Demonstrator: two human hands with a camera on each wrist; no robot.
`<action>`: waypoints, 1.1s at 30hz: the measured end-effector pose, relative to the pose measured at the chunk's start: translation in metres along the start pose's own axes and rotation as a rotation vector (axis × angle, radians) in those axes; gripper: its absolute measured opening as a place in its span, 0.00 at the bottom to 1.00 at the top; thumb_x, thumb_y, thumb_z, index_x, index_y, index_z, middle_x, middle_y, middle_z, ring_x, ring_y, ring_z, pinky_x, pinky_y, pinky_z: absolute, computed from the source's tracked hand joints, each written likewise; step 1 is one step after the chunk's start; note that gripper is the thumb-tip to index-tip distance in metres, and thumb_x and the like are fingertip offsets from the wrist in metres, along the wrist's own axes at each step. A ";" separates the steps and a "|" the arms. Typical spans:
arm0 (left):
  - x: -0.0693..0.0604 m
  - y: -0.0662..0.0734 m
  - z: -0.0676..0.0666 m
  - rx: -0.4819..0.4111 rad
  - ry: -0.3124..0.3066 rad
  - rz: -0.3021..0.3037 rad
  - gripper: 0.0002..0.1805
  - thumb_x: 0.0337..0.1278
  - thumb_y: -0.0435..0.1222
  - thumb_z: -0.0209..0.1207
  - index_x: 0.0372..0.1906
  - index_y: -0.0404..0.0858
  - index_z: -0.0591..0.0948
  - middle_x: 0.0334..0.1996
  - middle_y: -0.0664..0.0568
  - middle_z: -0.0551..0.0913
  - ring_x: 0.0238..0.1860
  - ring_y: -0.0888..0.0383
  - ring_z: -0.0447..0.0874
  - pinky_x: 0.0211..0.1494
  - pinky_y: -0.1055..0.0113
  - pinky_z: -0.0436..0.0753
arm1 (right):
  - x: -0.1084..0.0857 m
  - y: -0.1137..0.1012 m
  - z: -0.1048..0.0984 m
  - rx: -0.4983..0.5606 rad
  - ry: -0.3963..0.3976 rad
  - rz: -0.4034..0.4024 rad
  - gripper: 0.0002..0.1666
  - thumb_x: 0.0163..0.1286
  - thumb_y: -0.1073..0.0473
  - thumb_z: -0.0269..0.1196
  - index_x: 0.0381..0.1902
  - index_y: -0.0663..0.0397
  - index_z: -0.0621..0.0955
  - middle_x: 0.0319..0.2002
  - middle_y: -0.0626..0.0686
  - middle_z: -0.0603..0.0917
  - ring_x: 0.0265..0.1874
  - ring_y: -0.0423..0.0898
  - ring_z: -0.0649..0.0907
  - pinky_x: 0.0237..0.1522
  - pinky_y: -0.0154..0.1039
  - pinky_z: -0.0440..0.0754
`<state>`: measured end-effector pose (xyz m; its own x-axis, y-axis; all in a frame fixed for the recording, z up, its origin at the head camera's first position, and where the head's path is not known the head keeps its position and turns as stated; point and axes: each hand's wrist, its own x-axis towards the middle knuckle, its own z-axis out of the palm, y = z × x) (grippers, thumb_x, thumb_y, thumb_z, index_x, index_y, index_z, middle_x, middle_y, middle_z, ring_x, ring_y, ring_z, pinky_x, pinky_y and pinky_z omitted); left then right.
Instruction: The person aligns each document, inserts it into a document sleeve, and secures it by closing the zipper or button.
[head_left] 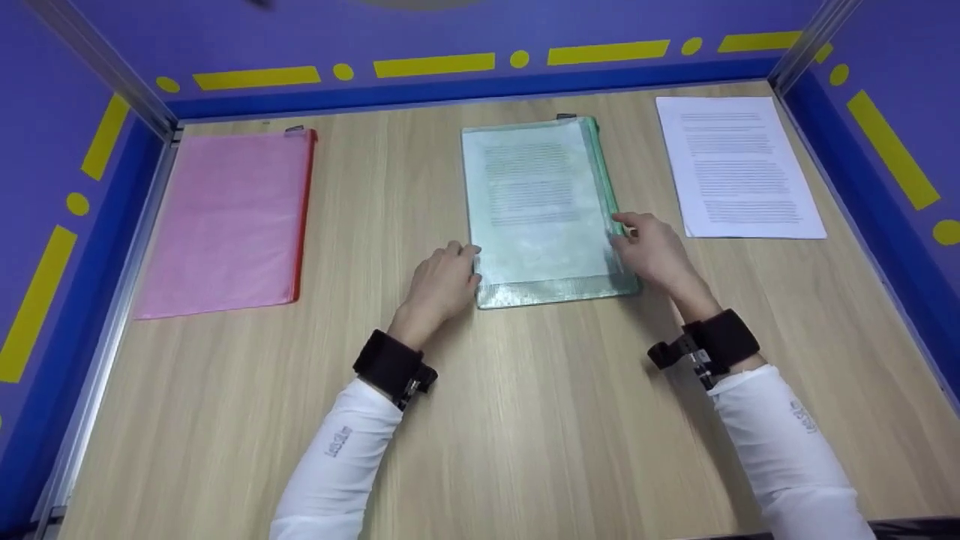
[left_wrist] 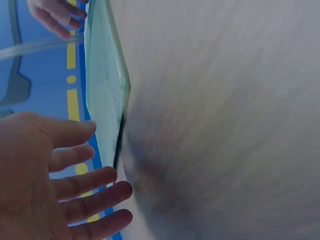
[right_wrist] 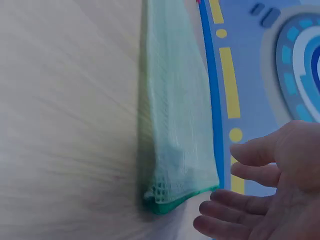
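Observation:
A translucent green zipper document pouch (head_left: 544, 251) lies flat at the middle of the table, a printed sheet showing through its front. Against its left edge, near the lower corner, is my left hand (head_left: 444, 279); the left wrist view shows its fingers (left_wrist: 92, 180) spread and loosely straight. My right hand (head_left: 656, 251) is at the pouch's green zipper edge on the right. In the right wrist view its fingers (right_wrist: 240, 205) are extended beside the pouch's corner, curled round nothing. Whether the fingertips touch the pouch is unclear.
A pink zipper pouch (head_left: 229, 225) with a red zipper edge lies at the left. Printed white sheets (head_left: 739, 169) rest at the right, near the side wall. Purple and blue panels (head_left: 420, 45) with yellow marks enclose the wooden table (head_left: 555, 420).

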<state>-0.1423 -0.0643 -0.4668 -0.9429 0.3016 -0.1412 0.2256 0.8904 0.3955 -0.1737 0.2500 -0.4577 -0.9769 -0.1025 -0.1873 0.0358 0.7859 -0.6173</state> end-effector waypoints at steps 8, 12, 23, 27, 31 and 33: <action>-0.018 0.017 0.014 0.218 -0.064 0.173 0.15 0.67 0.39 0.58 0.54 0.38 0.78 0.49 0.41 0.80 0.49 0.43 0.80 0.46 0.51 0.82 | -0.018 -0.003 0.022 -0.292 -0.060 -0.148 0.26 0.70 0.57 0.59 0.63 0.62 0.77 0.61 0.72 0.76 0.60 0.68 0.77 0.58 0.63 0.76; -0.015 0.022 0.014 0.270 -0.127 0.144 0.17 0.67 0.40 0.58 0.56 0.40 0.78 0.52 0.41 0.79 0.52 0.44 0.78 0.49 0.51 0.82 | -0.021 -0.002 0.023 -0.393 -0.140 -0.157 0.28 0.70 0.57 0.59 0.65 0.63 0.74 0.66 0.73 0.71 0.63 0.71 0.74 0.61 0.65 0.75; 0.003 0.038 0.011 0.295 -0.179 0.134 0.18 0.70 0.39 0.53 0.60 0.41 0.78 0.56 0.41 0.78 0.55 0.45 0.79 0.54 0.51 0.81 | -0.011 0.008 0.015 -0.382 -0.124 -0.104 0.30 0.71 0.56 0.57 0.67 0.64 0.72 0.67 0.74 0.68 0.61 0.74 0.75 0.60 0.66 0.75; 0.010 0.044 0.013 0.289 -0.182 0.134 0.17 0.69 0.40 0.54 0.58 0.40 0.79 0.55 0.41 0.78 0.54 0.46 0.81 0.54 0.53 0.81 | -0.006 0.015 0.011 -0.366 -0.097 -0.094 0.29 0.70 0.57 0.57 0.66 0.63 0.73 0.67 0.73 0.69 0.60 0.74 0.75 0.59 0.66 0.75; 0.016 0.050 0.015 0.284 -0.188 0.137 0.19 0.69 0.41 0.54 0.60 0.40 0.78 0.55 0.41 0.78 0.55 0.46 0.80 0.55 0.53 0.81 | -0.001 0.022 0.007 -0.336 -0.084 -0.076 0.28 0.70 0.58 0.58 0.65 0.64 0.74 0.67 0.72 0.69 0.62 0.73 0.74 0.61 0.65 0.74; 0.019 0.053 0.016 0.292 -0.190 0.139 0.20 0.70 0.42 0.53 0.62 0.40 0.77 0.56 0.41 0.77 0.56 0.46 0.80 0.56 0.53 0.82 | 0.002 0.026 0.005 -0.310 -0.081 -0.062 0.28 0.70 0.59 0.58 0.65 0.64 0.74 0.68 0.72 0.68 0.65 0.72 0.72 0.63 0.65 0.72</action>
<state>-0.1442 -0.0057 -0.4631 -0.8425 0.4598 -0.2807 0.4343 0.8880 0.1512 -0.1739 0.2673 -0.4780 -0.9550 -0.1938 -0.2243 -0.1007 0.9238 -0.3695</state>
